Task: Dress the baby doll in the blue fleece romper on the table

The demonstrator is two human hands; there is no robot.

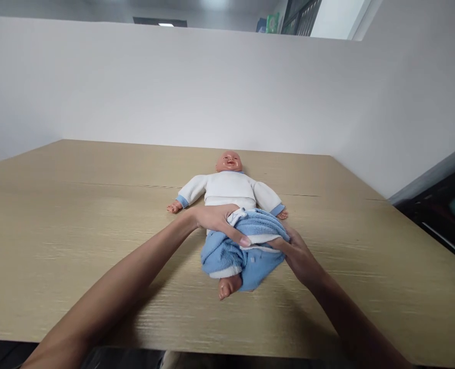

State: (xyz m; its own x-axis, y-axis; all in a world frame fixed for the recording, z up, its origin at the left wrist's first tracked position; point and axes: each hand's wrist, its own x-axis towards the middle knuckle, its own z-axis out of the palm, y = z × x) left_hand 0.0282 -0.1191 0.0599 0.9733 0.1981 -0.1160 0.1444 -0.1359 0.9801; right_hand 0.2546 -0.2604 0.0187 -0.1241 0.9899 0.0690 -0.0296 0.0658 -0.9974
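Note:
A baby doll (pixel 230 185) lies on its back on the table, head away from me, in a white top with blue cuffs. Blue trousers (pixel 263 269) with white trim are bunched around its lower body. One bare foot (pixel 229 286) sticks out of a trouser leg; the other foot is hidden in the cloth. My left hand (pixel 223 220) is closed on the trousers near the waist, thumb over the white trim. On the other side, my right hand (pixel 294 251) grips the trousers, with some fingers inside or behind the fabric.
The wooden table (pixel 96 215) stretches out on both sides of the doll. A white wall (pixel 212 87) rises behind its far edge. Right of the table stands a black object (pixel 438 210) with a green patch.

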